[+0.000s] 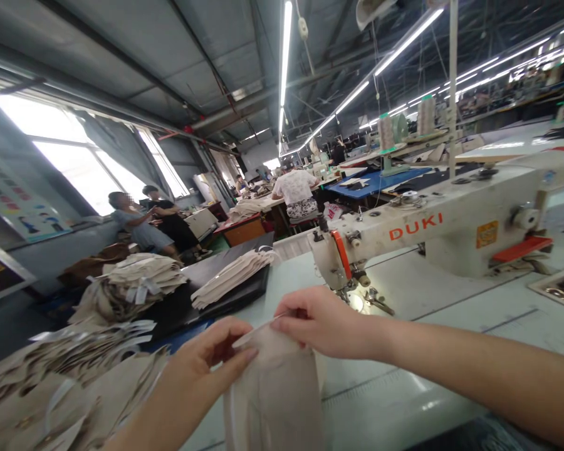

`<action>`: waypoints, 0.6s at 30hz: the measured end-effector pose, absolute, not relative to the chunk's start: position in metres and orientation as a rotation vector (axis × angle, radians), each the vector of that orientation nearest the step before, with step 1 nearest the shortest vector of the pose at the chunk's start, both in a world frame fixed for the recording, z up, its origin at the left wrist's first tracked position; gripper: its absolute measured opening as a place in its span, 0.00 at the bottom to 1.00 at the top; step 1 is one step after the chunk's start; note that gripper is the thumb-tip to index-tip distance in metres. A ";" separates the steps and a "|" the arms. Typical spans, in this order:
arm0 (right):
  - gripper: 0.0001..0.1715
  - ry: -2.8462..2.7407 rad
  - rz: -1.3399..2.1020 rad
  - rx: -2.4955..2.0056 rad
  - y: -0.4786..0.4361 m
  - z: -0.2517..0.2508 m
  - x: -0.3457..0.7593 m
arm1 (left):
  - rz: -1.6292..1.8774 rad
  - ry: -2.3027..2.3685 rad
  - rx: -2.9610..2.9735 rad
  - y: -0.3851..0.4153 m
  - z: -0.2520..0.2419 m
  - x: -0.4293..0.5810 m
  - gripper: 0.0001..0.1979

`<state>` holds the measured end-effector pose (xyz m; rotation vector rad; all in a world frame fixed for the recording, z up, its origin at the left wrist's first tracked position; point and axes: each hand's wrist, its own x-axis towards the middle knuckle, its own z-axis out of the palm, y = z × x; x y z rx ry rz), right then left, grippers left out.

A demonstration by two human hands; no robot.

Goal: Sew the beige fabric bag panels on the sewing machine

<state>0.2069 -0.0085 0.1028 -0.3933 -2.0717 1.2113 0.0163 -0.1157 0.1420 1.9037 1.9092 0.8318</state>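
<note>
A beige fabric piece (282, 388) hangs between my hands over the front edge of the sewing table (371, 376). My left hand (211, 360) pinches its upper left edge between thumb and fingers. On the upper right edge, my right hand (314, 316) grips the same cloth, thumb on the near side. Just beyond my right hand stands the white sewing machine (432, 225), its lamp lit near the needle area. The lower end of the fabric runs out of view at the bottom.
Beige fabric bundles (136, 282) and loose cut pieces (42, 401) pile up at left. A neat fabric stack (232, 275) lies on a black surface behind the table. Thread cones (386, 133) stand beyond the machine. Two people (141, 219) are at left; another person (296, 188) sits farther ahead.
</note>
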 end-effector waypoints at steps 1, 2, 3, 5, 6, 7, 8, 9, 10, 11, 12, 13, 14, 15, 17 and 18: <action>0.11 -2.068 1.192 -0.395 -0.009 0.103 0.206 | 0.883 1.903 1.873 -0.116 0.141 0.018 0.13; 0.11 -2.063 1.171 -0.393 -0.010 0.103 0.206 | 0.935 1.898 1.847 -0.117 0.141 0.020 0.13; 0.12 -2.058 1.152 -0.388 -0.010 0.103 0.205 | 0.983 1.892 1.826 -0.117 0.140 0.021 0.13; 0.13 -2.050 1.127 -0.378 -0.011 0.102 0.202 | 1.052 1.898 1.804 -0.117 0.138 0.023 0.13; 0.14 -2.047 1.118 -0.376 -0.012 0.102 0.201 | 1.071 1.910 1.798 -0.117 0.137 0.023 0.13; 0.15 -2.046 1.110 -0.375 -0.012 0.102 0.200 | 1.087 1.922 1.790 -0.117 0.136 0.022 0.13; 0.15 -2.044 1.102 -0.377 -0.013 0.102 0.200 | 1.099 1.932 1.777 -0.118 0.135 0.021 0.14; 0.16 -2.041 1.098 -0.380 -0.014 0.102 0.200 | 1.112 1.934 1.761 -0.119 0.134 0.020 0.14; 0.16 -2.036 1.097 -0.381 -0.015 0.102 0.199 | 1.128 1.927 1.742 -0.121 0.133 0.019 0.14; 0.16 -2.034 1.100 -0.378 -0.016 0.102 0.199 | 1.149 1.909 1.715 -0.122 0.132 0.018 0.14; 0.16 -2.031 1.110 -0.371 -0.017 0.103 0.199 | 1.185 1.880 1.669 -0.123 0.130 0.017 0.15; 0.17 -2.025 1.128 -0.362 -0.017 0.103 0.199 | 1.232 1.842 1.595 -0.124 0.129 0.018 0.15; 0.17 -2.014 1.155 -0.351 -0.018 0.103 0.199 | 1.282 1.794 1.495 -0.124 0.128 0.019 0.16; 0.18 -1.997 1.188 -0.339 -0.018 0.103 0.198 | 1.329 1.742 1.381 -0.125 0.128 0.020 0.16; 0.20 -1.952 1.260 -0.327 -0.018 0.102 0.195 | 1.394 1.655 1.170 -0.124 0.129 0.025 0.16; 0.21 -1.935 1.293 -0.328 -0.017 0.101 0.194 | 1.417 1.631 1.100 -0.124 0.130 0.027 0.16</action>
